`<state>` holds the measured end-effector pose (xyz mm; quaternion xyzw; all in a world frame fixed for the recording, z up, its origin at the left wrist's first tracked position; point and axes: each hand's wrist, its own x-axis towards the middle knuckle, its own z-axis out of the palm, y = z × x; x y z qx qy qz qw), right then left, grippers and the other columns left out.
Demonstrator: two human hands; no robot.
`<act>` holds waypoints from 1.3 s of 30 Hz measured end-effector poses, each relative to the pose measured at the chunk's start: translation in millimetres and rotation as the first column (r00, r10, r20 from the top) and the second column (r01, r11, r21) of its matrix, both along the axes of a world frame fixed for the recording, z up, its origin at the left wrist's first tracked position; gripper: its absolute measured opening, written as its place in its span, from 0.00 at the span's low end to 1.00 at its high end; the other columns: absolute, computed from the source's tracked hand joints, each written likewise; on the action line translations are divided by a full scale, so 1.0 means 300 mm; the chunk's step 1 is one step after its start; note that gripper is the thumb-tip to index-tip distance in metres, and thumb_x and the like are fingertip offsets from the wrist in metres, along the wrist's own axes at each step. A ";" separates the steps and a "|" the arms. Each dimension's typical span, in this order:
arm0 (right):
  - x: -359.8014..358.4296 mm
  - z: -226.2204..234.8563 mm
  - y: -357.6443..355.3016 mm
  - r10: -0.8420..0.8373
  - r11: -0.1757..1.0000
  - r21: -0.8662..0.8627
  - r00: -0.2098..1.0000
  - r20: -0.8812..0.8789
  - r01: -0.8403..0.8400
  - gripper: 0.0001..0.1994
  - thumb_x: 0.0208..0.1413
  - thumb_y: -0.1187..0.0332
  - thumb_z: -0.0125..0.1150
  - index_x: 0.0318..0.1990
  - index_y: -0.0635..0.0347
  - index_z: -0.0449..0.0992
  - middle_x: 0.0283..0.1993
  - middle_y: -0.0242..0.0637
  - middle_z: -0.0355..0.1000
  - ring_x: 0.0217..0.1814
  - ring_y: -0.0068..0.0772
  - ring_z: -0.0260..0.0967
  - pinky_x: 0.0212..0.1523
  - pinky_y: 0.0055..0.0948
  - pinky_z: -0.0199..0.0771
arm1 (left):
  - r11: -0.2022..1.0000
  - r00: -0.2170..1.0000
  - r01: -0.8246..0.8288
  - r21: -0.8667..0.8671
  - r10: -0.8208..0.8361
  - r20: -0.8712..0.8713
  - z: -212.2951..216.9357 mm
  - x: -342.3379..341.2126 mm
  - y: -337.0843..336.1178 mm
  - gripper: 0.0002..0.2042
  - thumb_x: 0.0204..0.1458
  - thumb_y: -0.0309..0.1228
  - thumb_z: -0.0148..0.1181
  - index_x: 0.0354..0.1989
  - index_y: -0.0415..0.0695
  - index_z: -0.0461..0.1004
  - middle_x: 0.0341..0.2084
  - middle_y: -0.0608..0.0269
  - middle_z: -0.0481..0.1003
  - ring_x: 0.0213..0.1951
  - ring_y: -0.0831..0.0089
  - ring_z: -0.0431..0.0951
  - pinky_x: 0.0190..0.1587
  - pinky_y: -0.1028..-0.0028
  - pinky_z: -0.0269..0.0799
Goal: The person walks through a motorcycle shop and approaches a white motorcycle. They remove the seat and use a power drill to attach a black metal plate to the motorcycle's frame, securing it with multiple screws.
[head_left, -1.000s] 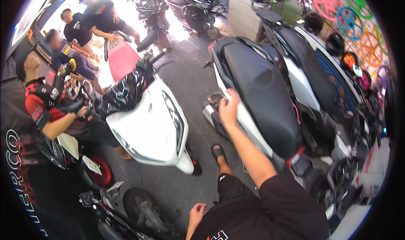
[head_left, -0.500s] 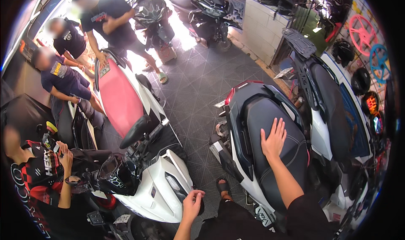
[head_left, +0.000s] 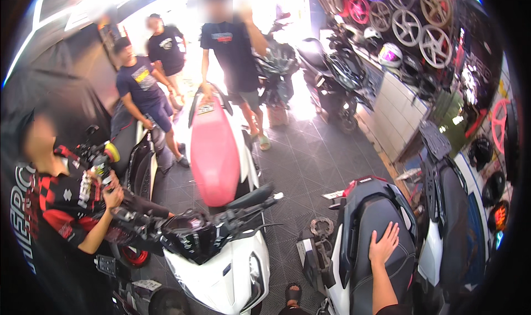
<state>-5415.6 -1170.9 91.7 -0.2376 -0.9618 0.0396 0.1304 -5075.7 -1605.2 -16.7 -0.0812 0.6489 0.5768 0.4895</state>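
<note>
The right hand (head_left: 383, 243) is laid palm down on the black seat (head_left: 362, 259) of a parked scooter, with the fingers spread and the forearm brought in from the lower edge. The left hand is held outside the view, and its grip cannot be told. The black seat is placed at lower right, between a white-fronted scooter (head_left: 215, 282) and a scooter with a rear rack (head_left: 435, 139). A sandalled foot (head_left: 293, 295) is seen at the lower edge, near the black seat's scooter. At left, a handheld device (head_left: 105, 160) with a yellow part is held by a person in a red and black shirt (head_left: 61, 204). Beyond, 3 people in dark shirts are seen; the rear of a scooter with a pinkish-red seat (head_left: 215, 154) is touched by 1 of them. Coloured wheel rims (head_left: 406, 27) are mounted at upper right, above a white helmet (head_left: 390, 55).
</note>
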 end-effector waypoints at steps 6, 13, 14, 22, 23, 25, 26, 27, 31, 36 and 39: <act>0.008 -0.036 0.049 -0.112 0.945 -0.325 0.913 -0.391 -0.023 0.28 0.64 0.64 0.59 0.68 0.67 0.63 0.71 0.52 0.63 0.73 0.53 0.60 0.72 0.44 0.59 | 0.789 0.812 -0.576 0.214 0.520 0.266 0.127 0.233 -0.270 0.09 0.64 0.30 0.59 0.40 0.38 0.82 0.33 0.61 0.81 0.37 0.72 0.81 0.43 0.73 0.75; 0.637 0.699 -1.132 0.353 0.127 -0.498 0.508 -0.785 -0.858 0.11 0.72 0.73 0.46 0.51 0.67 0.75 0.38 0.40 0.79 0.33 0.27 0.74 0.38 0.25 0.74 | 0.882 0.912 -0.409 -0.233 0.386 -0.140 -0.261 0.910 -0.674 0.14 0.59 0.40 0.60 0.33 0.41 0.81 0.24 0.63 0.83 0.25 0.77 0.82 0.31 0.73 0.78; 0.777 0.791 -1.295 0.419 -0.036 -0.476 0.419 -0.805 -0.879 0.11 0.71 0.72 0.46 0.50 0.68 0.75 0.34 0.40 0.79 0.30 0.27 0.74 0.35 0.26 0.75 | 0.890 0.925 -0.378 -0.256 0.354 -0.137 -0.254 0.962 -0.776 0.14 0.59 0.40 0.60 0.33 0.41 0.81 0.24 0.63 0.83 0.25 0.77 0.82 0.31 0.73 0.78; 1.526 1.331 -2.161 0.089 -0.869 0.243 -0.621 -0.779 -0.431 0.10 0.58 0.74 0.60 0.45 0.63 0.83 0.26 0.36 0.74 0.23 0.25 0.69 0.23 0.24 0.65 | 0.786 0.848 -0.525 -0.328 0.516 -0.121 -0.034 1.355 -0.992 0.14 0.59 0.40 0.63 0.33 0.40 0.83 0.24 0.63 0.83 0.25 0.77 0.82 0.32 0.73 0.79; 1.608 1.372 -2.225 0.072 -0.844 0.275 -0.605 -0.793 -0.461 0.11 0.56 0.75 0.61 0.45 0.63 0.84 0.24 0.34 0.71 0.23 0.24 0.68 0.23 0.24 0.64 | 0.762 0.814 -0.579 -0.290 0.559 -0.157 -0.002 1.338 -1.035 0.14 0.59 0.39 0.64 0.33 0.39 0.84 0.24 0.63 0.83 0.25 0.78 0.82 0.32 0.74 0.79; 1.674 1.388 -2.297 0.106 -0.874 0.237 -0.642 -0.759 -0.424 0.12 0.55 0.76 0.62 0.46 0.64 0.85 0.24 0.34 0.70 0.23 0.23 0.67 0.23 0.24 0.63 | 0.677 0.703 -0.711 -0.190 0.692 -0.166 0.063 1.320 -1.100 0.14 0.60 0.38 0.65 0.33 0.38 0.84 0.23 0.63 0.82 0.24 0.79 0.81 0.31 0.75 0.78; 1.697 1.398 -2.313 0.138 -0.879 0.229 -0.682 -0.718 -0.419 0.12 0.55 0.77 0.62 0.46 0.64 0.85 0.24 0.33 0.69 0.22 0.23 0.66 0.23 0.23 0.63 | 0.640 0.651 -0.759 -0.121 0.745 -0.145 0.065 1.292 -1.138 0.14 0.61 0.37 0.64 0.32 0.37 0.83 0.22 0.63 0.82 0.23 0.79 0.80 0.29 0.75 0.77; 1.694 1.402 -2.321 0.143 -0.887 0.237 -0.725 -0.674 -0.396 0.12 0.54 0.76 0.62 0.45 0.64 0.86 0.23 0.33 0.69 0.22 0.23 0.66 0.23 0.23 0.63 | 0.623 0.630 -0.774 -0.112 0.740 -0.235 0.047 1.258 -1.147 0.14 0.62 0.37 0.63 0.32 0.37 0.83 0.22 0.63 0.82 0.23 0.79 0.79 0.29 0.75 0.76; 1.617 1.386 -2.380 0.082 -0.846 0.348 -0.744 -0.663 -0.403 0.10 0.55 0.76 0.62 0.41 0.58 0.88 0.22 0.37 0.75 0.20 0.23 0.69 0.21 0.20 0.65 | 0.544 0.536 -0.829 -0.127 0.712 -0.454 0.270 1.096 -1.299 0.14 0.65 0.35 0.57 0.36 0.36 0.82 0.24 0.63 0.81 0.28 0.78 0.80 0.34 0.75 0.75; 1.555 1.296 -2.570 0.127 -0.832 0.232 -0.580 -0.805 -0.504 0.12 0.58 0.73 0.59 0.46 0.59 0.86 0.25 0.34 0.74 0.23 0.25 0.69 0.24 0.23 0.65 | 0.542 0.420 -0.840 0.025 0.679 -0.602 0.510 0.809 -1.560 0.11 0.66 0.32 0.55 0.39 0.37 0.81 0.25 0.62 0.81 0.31 0.76 0.81 0.37 0.74 0.76; 1.397 1.170 -2.647 0.246 -0.957 -0.039 -0.727 -0.641 -0.289 0.14 0.60 0.68 0.58 0.50 0.60 0.81 0.25 0.36 0.70 0.27 0.35 0.72 0.27 0.32 0.69 | 0.586 0.350 -0.806 0.087 0.590 -0.728 0.713 0.505 -1.711 0.11 0.66 0.29 0.55 0.37 0.36 0.80 0.26 0.63 0.80 0.31 0.80 0.79 0.36 0.77 0.75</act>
